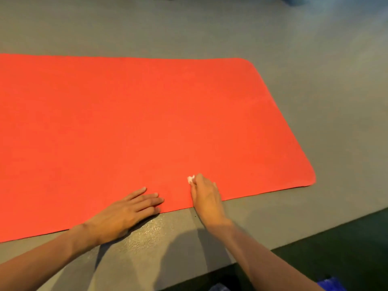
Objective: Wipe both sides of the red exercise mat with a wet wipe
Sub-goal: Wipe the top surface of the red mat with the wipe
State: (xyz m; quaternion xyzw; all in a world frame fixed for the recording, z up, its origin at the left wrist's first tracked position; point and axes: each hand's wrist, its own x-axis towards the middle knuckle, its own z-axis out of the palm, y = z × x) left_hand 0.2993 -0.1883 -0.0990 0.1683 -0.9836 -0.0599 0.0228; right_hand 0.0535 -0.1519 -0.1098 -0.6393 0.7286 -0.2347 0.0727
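Head view: right hand (206, 198) fingers pinching a small white wet wipe (190, 179) against the red exercise mat (147, 122), spread ahead of both hands; left hand (126, 211) flat, fingers straight, pressing the near edge. Could bunch or slide if that pressure eases. Grey speckled floor (315, 59) all round; dim room beyond.

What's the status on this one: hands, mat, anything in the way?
Left hand flat on red exercise mat, near edge. Right hand pinches wet wipe against mat. Mat spread flat on grey floor. No obstacle seen.
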